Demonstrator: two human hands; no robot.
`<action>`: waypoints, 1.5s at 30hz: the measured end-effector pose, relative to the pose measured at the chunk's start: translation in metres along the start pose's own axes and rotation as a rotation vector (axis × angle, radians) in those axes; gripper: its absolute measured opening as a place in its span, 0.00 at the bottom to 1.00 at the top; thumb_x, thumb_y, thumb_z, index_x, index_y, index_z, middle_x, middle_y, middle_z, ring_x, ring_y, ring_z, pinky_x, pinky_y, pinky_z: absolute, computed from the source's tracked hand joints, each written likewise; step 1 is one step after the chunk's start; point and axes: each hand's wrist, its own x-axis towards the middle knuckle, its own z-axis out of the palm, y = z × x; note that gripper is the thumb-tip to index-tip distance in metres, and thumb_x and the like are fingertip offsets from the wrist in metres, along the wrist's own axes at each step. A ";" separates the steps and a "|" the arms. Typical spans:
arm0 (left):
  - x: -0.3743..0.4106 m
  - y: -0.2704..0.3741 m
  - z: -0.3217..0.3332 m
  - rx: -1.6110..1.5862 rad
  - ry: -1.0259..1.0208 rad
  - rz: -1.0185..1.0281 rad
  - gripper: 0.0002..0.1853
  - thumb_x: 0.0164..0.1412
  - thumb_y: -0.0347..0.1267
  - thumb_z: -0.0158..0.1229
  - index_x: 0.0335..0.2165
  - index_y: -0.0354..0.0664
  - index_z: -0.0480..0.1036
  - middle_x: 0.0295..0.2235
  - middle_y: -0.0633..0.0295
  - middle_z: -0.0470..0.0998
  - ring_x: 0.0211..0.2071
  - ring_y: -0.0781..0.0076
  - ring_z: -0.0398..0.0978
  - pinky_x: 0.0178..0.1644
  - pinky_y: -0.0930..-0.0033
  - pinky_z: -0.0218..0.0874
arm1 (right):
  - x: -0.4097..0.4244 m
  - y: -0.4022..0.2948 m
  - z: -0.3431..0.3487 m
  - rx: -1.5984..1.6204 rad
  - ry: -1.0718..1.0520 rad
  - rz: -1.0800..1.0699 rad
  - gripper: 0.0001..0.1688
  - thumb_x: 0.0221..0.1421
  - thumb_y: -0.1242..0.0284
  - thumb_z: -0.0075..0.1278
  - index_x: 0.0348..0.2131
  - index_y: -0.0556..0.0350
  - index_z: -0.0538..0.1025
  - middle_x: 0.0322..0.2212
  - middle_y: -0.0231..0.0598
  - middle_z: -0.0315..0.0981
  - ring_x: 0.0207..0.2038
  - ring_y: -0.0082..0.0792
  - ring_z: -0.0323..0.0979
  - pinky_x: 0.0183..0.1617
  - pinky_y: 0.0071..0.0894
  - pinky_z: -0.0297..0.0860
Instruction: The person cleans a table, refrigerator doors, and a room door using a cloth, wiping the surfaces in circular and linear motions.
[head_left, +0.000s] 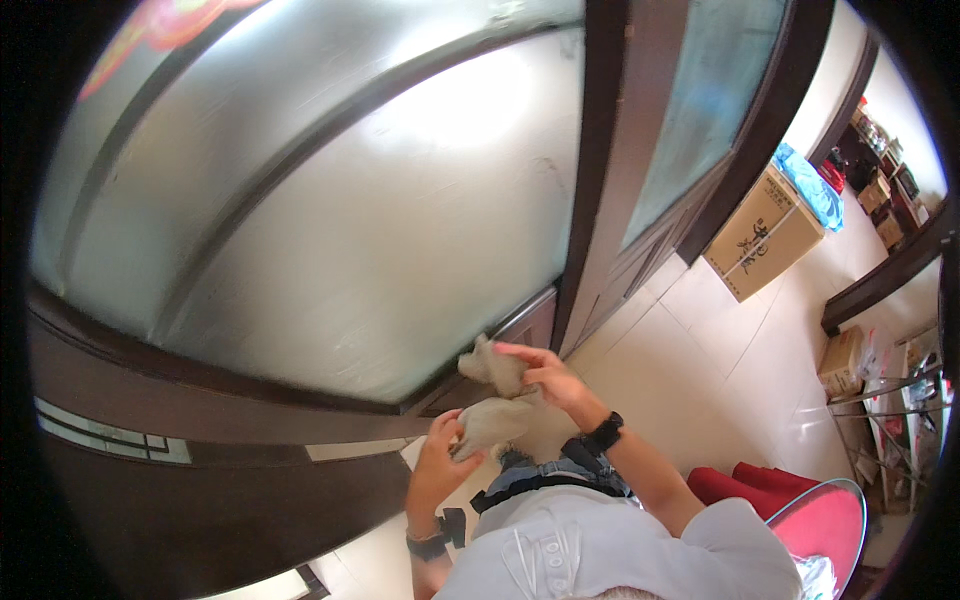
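Observation:
A greyish-beige cloth (495, 421) hangs bunched between my two hands, in front of a dark-framed door with a frosted glass panel (390, 247). My left hand (442, 461) grips the lower bunch of it, fingers curled at its left side. With my right hand (553, 379) I hold the upper part of the cloth, the index finger stretched along it towards the glass. The cloth's top end is close to the lower right corner of the pane; whether it touches the frame I cannot tell. Black bands circle both wrists.
On the tiled floor (690, 360) at the right stands a cardboard box (765, 232) with a blue plastic bag (810, 184) on top. A metal-framed rack (885, 427) holds several items at the far right. Near my right elbow is a red round-edged object (817, 525).

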 end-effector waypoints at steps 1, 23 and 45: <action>0.009 0.014 0.014 -0.010 -0.084 0.017 0.19 0.44 0.29 0.68 0.32 0.35 0.65 0.36 0.54 0.70 0.34 0.61 0.71 0.38 0.66 0.64 | -0.012 -0.012 -0.014 0.123 0.043 -0.086 0.42 0.36 0.86 0.41 0.56 0.63 0.66 0.55 0.44 0.63 0.55 0.38 0.64 0.61 0.34 0.60; 0.103 0.178 0.207 0.195 0.003 0.825 0.17 0.28 0.13 0.52 0.23 0.41 0.64 0.28 0.54 0.66 0.30 0.52 0.68 0.28 0.58 0.58 | -0.221 -0.172 -0.142 0.772 0.043 -0.795 0.62 0.28 0.91 0.40 0.66 0.51 0.46 0.58 0.48 0.57 0.59 0.48 0.59 0.63 0.44 0.56; 0.334 0.262 0.238 0.890 1.348 0.724 0.10 0.55 0.19 0.53 0.26 0.49 0.71 0.52 0.52 0.61 0.53 0.45 0.60 0.53 0.39 0.56 | -0.048 -0.316 -0.250 -0.767 0.059 -0.116 0.24 0.54 0.70 0.58 0.50 0.54 0.70 0.41 0.40 0.73 0.41 0.31 0.68 0.46 0.30 0.65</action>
